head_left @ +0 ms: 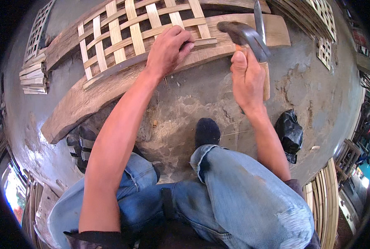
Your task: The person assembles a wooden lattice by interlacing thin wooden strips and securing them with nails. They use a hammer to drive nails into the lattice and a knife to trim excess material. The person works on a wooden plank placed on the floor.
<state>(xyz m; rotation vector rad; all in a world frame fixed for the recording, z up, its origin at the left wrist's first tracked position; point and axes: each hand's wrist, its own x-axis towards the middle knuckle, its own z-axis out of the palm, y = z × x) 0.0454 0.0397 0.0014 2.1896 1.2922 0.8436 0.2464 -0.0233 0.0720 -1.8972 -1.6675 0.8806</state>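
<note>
A woven lattice panel [115,33] of pale, flat bamboo-like strips rests on a thick curved wooden plank [83,101]. Along the panel's near edge runs a thin batten [205,42], and over it my left hand [166,52] is closed with curled fingers. Whatever those fingers pinch is hidden from view. My right hand [250,81] grips a claw hammer [245,37] by its handle, the dark head raised beside the panel's right end. Behind the hammer lies a long knife [266,85] with a wooden handle, its blade pointing away across the plank.
A black plastic bag [289,132] lies right of my right forearm. Dark sandals [85,143] sit by the plank at left. Bundled strips [34,78] and stacked lattice panels [324,18] stand at the far sides. Long slats [326,203] lie at lower right.
</note>
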